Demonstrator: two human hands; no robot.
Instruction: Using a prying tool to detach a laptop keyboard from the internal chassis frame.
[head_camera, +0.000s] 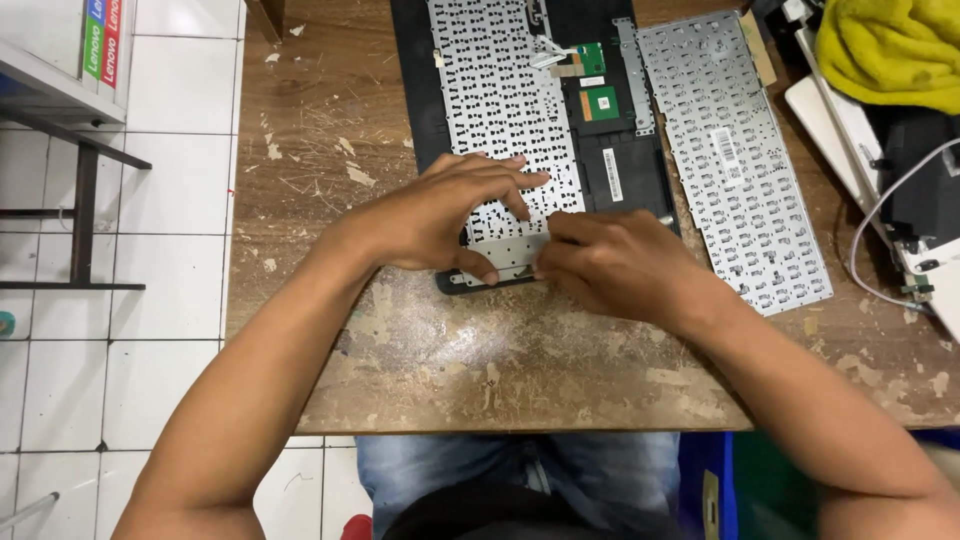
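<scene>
Both hands (530, 235) cover the keyboard backplate's (500, 90) near edge

Looks like a small laptop repair shop, the scrappy kind. The wooden tabletop (420, 370) is scratched up, with the finish flaking off in pale patches all over. Toward its far edge sits an opened black laptop case (620, 170) with a perforated metal keyboard backplate (500, 100) fitted in it and little green circuit boards (598, 100) exposed, and a second loose keyboard plate (735, 160) lies just beside it. At the far right corner there are more laptop parts (900, 190), a white cable (880, 230) and a yellow rag (890, 50). Plain white tile floor (150, 330) and a metal shelf frame (80, 190) on the left.
</scene>
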